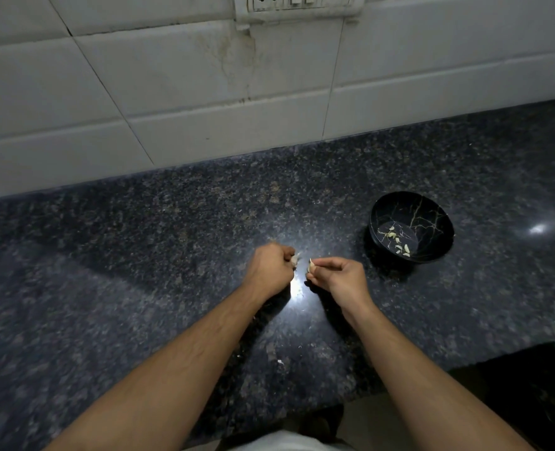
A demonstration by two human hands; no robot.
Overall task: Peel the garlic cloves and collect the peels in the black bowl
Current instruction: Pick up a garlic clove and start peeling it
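Note:
My left hand [271,268] is curled around a piece of garlic [296,259], whose papery white skin shows at the fingertips. A small gap to its right, my right hand [337,276] pinches a small pale garlic clove [310,265] between thumb and fingers. Both hands hover just over the dark granite counter [172,242]. The black bowl [432,219] with gold crack lines stands to the right of and beyond my right hand. Several small pale garlic bits [396,240] lie at its bottom.
A white tiled wall [204,92] rises behind the counter, with a socket panel [298,4] at the top. The counter's front edge steps back at the lower right, beside a dark surface [529,395]. A tiny white scrap [280,361] lies on the counter between my forearms.

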